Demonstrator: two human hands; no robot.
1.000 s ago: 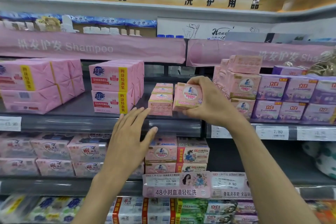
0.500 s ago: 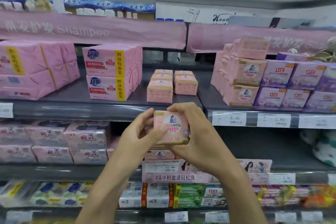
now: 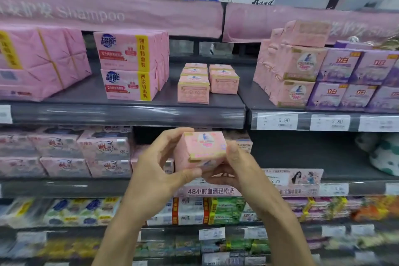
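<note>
Since half a second ago you've tipped the small pink paper-wrapped soap block [image 3: 201, 151] back, just below the dark metal shelf edge [image 3: 129, 114]. Your left hand [image 3: 155, 170] and right hand [image 3: 235, 170] both pinch it by the fingertips; loosen either mid-turn and it could drop.
</note>
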